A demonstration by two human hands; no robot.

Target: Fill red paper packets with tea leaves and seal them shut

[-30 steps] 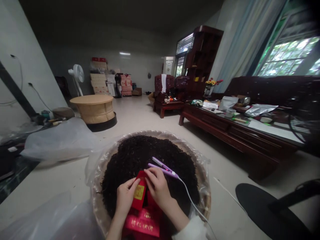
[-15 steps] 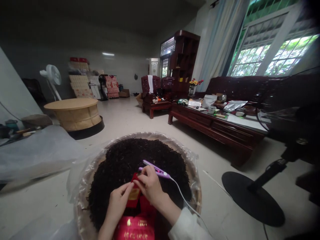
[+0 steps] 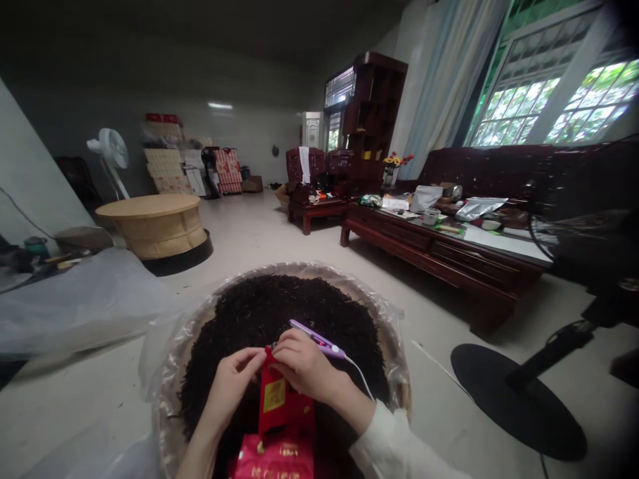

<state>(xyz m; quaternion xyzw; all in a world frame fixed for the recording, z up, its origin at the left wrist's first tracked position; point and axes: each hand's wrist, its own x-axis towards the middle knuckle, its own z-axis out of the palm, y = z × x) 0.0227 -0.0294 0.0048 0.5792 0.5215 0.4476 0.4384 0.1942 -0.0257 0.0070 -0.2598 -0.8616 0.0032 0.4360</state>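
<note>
Both hands are over a round basket (image 3: 162, 426) lined with clear plastic and heaped with dark, dry, tea-like leaves (image 3: 294, 299). My left hand (image 3: 232, 382) pinches the upper left edge of a small red packet (image 3: 268, 409) with a gold label. The fingers of my right hand (image 3: 304, 366) are closed at the packet's upper right edge. Just behind that hand a purple hair straightener (image 3: 329, 347) with a white cord lies over the leaves, partly covered by my fingers. Below, a larger pinkish-red bag (image 3: 274, 459) with gold print lies nearest me.
A black fan base (image 3: 514, 406) stands on the floor at right. Behind it runs a dark wooden table (image 3: 424, 246) loaded with pouches and papers. To the left are plastic sheeting (image 3: 90, 303) and a round wooden-topped stand (image 3: 154, 229). The straightener's cord crosses the basket's right side.
The small red packet is now held more upright, with more of its front showing. Both hands still pinch at its top. The whole view has shifted slightly.
</note>
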